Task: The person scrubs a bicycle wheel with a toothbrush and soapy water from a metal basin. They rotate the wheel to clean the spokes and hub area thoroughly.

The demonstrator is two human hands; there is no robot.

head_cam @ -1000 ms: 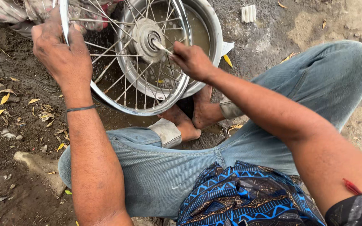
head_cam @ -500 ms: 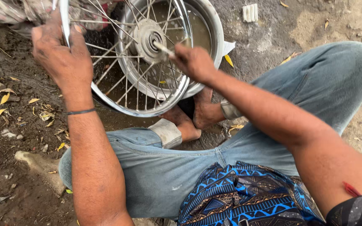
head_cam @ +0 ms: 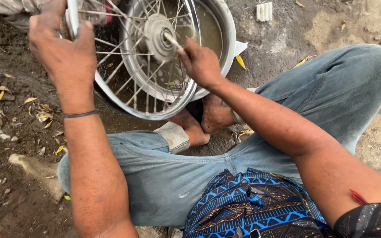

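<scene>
Legs: the person sits on the dirt ground [head_cam: 18, 185] in blue jeans [head_cam: 164, 176], knees apart, bare feet [head_cam: 203, 121] together just under the wheel.
Right hand [head_cam: 201, 64]: fingers pinched together on the outer end of the thin axle rod [head_cam: 173, 41].
Axle rod: sticks out of the hub [head_cam: 157, 35]; long axis runs up-left to down-right, free end toward the right hand, other end in the hub's centre.
Left hand [head_cam: 62, 53]: fingers clamped over the rim [head_cam: 73, 22] at the wheel's left edge, thumb on the near side; a dark band sits on the wrist.
Spoked wheel [head_cam: 128, 79]: stands tilted between the two hands, its lower edge just above the feet.
Metal basin [head_cam: 219, 39]: behind the wheel, holding murky water, partly hidden by the spokes.
Far ground: a small pale block [head_cam: 264, 12] lies beyond the basin.
</scene>
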